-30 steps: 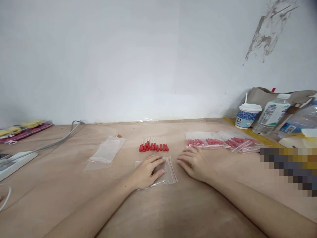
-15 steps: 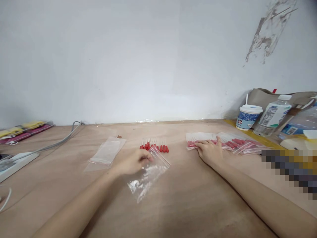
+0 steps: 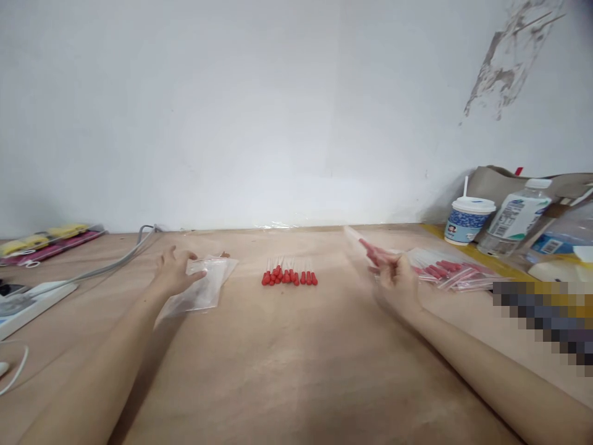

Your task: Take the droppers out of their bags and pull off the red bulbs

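1 clear bag of red pieces (image 3: 370, 252), raised off the table (image 3: 287, 377), blurred, pinched in the fingers of the right hand (image 3: 399, 284). Beside it, further filled bags (image 3: 449, 272), lying flat. Left of it, loose red-headed pieces (image 3: 286, 277), grouped. Left hand (image 3: 173, 272), thumb and fingers spread wide at clear bags (image 3: 206, 293); contact cannot be told. Far right: 1 lidded cup (image 3: 467, 224), 1 bottle (image 3: 519, 216), tilted.
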Motion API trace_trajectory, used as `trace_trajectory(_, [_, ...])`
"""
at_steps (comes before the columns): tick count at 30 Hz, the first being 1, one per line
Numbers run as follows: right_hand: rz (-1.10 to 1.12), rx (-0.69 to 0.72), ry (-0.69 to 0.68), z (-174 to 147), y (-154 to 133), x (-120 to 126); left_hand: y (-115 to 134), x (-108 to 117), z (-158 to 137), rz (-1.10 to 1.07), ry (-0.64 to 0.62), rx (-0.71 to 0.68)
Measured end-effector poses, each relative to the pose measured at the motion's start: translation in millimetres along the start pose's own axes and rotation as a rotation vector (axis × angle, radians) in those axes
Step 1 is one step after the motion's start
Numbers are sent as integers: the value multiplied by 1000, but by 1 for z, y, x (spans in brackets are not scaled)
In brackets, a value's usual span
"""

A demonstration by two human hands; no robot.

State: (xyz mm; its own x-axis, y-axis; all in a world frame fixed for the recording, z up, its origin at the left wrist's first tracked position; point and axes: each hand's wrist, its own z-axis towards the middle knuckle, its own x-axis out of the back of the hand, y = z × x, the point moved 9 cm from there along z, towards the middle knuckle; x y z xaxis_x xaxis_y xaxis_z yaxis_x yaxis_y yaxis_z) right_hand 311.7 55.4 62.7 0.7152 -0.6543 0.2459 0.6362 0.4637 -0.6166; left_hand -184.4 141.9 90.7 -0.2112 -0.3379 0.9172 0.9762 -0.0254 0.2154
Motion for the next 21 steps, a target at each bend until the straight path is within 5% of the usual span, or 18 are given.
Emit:
trace_trajectory(4, [227,430,-403,-45,-78,-41,54,25,-6,75,168,-172])
trace_trajectory(10, [454,599,-912,-100,-132,-74,191,13,-78,-135,17,-737])
trace_trajectory(12, [395,622,-952,-101,-132,-77,223,-2,-108,-248,-126,-865])
trace_trajectory(15, [166,556,-840,-87,-115,-76,247,-22,-143,-385,-330,-1023])
trace_trajectory(18, [31,413,-678,-68,-96,-64,247,-38,-159,-413,-489,-1067])
trace_trajectory(21, [14,407,-708,-69,-95,-60,240,-49,-164,-374,-555,-1052])
